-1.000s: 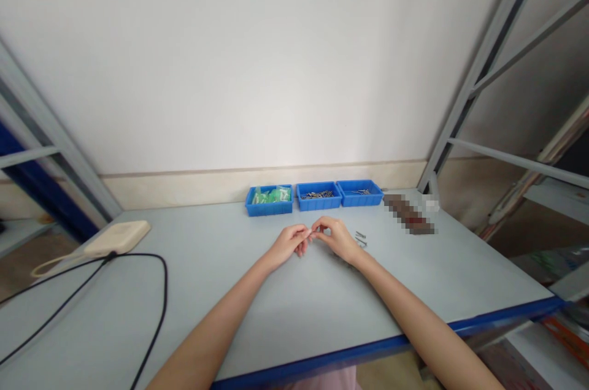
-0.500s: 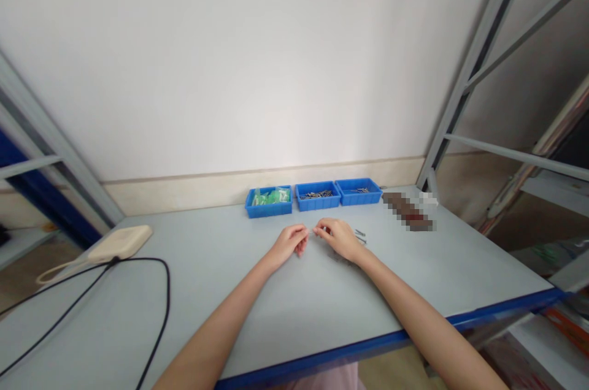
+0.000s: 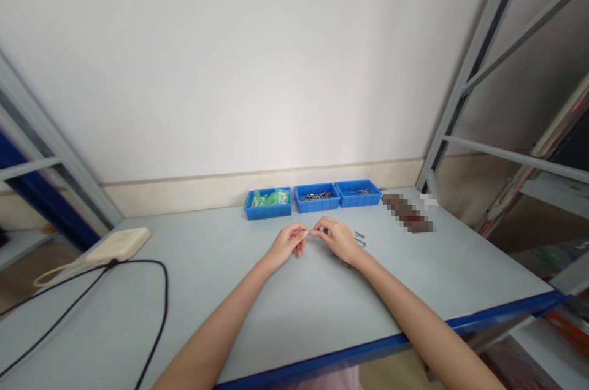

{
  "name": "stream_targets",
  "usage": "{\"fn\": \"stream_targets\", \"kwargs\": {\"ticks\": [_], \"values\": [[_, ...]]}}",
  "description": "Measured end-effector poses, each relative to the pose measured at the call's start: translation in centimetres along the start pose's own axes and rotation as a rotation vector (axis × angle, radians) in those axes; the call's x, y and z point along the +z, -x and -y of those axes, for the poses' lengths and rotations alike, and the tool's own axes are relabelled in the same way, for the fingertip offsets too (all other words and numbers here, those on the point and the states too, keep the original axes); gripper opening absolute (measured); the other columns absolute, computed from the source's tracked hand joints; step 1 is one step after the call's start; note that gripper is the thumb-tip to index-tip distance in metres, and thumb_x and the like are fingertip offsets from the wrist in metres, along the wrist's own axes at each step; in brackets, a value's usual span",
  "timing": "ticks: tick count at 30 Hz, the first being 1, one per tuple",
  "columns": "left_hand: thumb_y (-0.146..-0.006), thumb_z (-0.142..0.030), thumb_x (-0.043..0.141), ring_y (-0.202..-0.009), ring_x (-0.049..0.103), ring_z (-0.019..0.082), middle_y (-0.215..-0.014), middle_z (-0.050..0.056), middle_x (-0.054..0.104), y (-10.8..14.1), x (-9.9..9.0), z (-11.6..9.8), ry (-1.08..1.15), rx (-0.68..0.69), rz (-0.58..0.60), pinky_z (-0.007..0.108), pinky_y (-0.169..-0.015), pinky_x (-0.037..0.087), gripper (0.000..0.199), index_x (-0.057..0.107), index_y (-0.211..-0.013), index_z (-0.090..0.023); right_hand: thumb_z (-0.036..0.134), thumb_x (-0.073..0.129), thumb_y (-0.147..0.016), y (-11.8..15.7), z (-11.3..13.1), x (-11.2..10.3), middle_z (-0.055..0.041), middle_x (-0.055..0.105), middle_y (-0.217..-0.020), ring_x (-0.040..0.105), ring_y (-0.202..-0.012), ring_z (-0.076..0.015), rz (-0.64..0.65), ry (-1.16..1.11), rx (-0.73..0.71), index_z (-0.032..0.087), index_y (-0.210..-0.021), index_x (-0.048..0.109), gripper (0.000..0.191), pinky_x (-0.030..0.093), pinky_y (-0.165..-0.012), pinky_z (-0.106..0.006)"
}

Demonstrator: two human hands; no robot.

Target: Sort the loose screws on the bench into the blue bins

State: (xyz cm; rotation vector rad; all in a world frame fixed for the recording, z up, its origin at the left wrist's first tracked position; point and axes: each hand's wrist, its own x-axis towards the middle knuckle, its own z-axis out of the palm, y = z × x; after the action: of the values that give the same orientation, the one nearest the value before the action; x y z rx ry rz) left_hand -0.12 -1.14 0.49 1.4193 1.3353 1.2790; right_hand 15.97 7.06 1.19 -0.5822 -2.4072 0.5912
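Note:
My left hand (image 3: 289, 241) is closed in a pinch above the middle of the tabletop. Its fingertips almost meet those of my right hand (image 3: 335, 237), which is pinched too. Whatever lies between the fingertips is too small to make out. A few loose metal screws (image 3: 359, 235) rest on the table just right of my right hand. Behind the hands, the middle blue bin (image 3: 317, 205) holds many screws (image 3: 315, 196). The right blue bin (image 3: 359, 200) has several thin metal pieces in it. Small green and white pieces (image 3: 272, 197) fill the left blue bin (image 3: 269, 211).
A grey table (image 3: 304, 316) with a blue front edge stands against the wall. On its left lie a cream-coloured flat box (image 3: 118, 245) and a black cable (image 3: 166, 292). A blurred-out brown object (image 3: 407, 213) is at the right rear. Metal frame posts rise at both sides.
The fingertips of my two hands have come closer together, narrowing the small gap between them. My right hand has shifted slightly left. The bins and loose screws stay in place.

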Motion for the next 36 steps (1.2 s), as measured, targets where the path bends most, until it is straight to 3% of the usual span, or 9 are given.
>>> {"fn": "stream_targets", "kwargs": {"ticks": [6,12,20,27,33,36], "values": [[-0.076,-0.051,0.051,-0.039,0.044,0.008,-0.045,-0.005,0.047,0.0,0.2,-0.1,-0.001,0.000,-0.020,0.019,-0.041,0.035,0.037,0.048,-0.065,-0.016,0.031,0.037,-0.091,0.1,0.6,-0.1,-0.0034,0.065,-0.081,0.057,-0.076,-0.0156,0.041,0.033,0.001,0.018,-0.080,0.063,0.031,0.037,-0.070,-0.025],[-0.073,-0.049,0.056,-0.039,0.047,0.008,-0.047,-0.005,0.052,0.1,0.4,-0.2,-0.003,-0.014,0.007,0.019,-0.041,0.038,0.034,0.051,-0.078,-0.015,0.031,0.044,-0.089,-0.1,0.2,0.0,-0.0024,0.067,-0.089,0.058,-0.081,-0.0159,-0.018,0.031,0.003,0.021,-0.091,0.063,0.022,0.036,-0.075,-0.027],[-0.077,-0.050,0.050,-0.039,0.046,0.008,-0.044,-0.004,0.048,-0.1,0.2,0.6,-0.016,0.014,-0.023,0.019,-0.042,0.037,0.038,0.050,-0.063,-0.015,0.036,0.040,-0.090,0.0,0.7,-0.5,-0.0023,0.068,-0.077,0.059,-0.073,-0.0161,0.061,0.090,0.010,0.019,-0.079,0.064,0.031,0.034,-0.075,-0.028],[-0.072,-0.049,0.058,-0.038,0.046,0.008,-0.048,-0.004,0.052,0.0,0.2,0.6,-0.012,0.011,-0.020,0.019,-0.041,0.038,0.036,0.057,-0.079,-0.013,0.041,0.054,-0.082,-0.1,-0.3,-0.3,-0.0015,0.067,-0.080,0.058,-0.077,-0.0165,0.001,0.106,-0.021,0.021,-0.083,0.063,0.021,0.031,-0.079,-0.030],[-0.078,-0.049,0.049,-0.040,0.047,0.008,-0.046,-0.004,0.049,0.1,0.2,0.6,-0.008,0.012,-0.020,0.019,-0.042,0.038,0.037,0.052,-0.065,-0.015,0.038,0.044,-0.088,0.0,0.0,-0.2,-0.0014,0.067,-0.075,0.058,-0.072,-0.0156,0.032,0.100,-0.014,0.020,-0.076,0.062,0.029,0.030,-0.079,-0.032],[-0.079,-0.049,0.049,-0.040,0.047,0.008,-0.047,-0.004,0.049,0.0,0.1,0.9,-0.015,0.019,-0.013,0.019,-0.042,0.038,0.036,0.052,-0.067,-0.015,0.037,0.045,-0.088,-0.1,0.0,-0.2,-0.0015,0.067,-0.078,0.058,-0.074,-0.0154,0.032,0.081,-0.018,0.020,-0.079,0.063,0.026,0.031,-0.079,-0.031]]}}
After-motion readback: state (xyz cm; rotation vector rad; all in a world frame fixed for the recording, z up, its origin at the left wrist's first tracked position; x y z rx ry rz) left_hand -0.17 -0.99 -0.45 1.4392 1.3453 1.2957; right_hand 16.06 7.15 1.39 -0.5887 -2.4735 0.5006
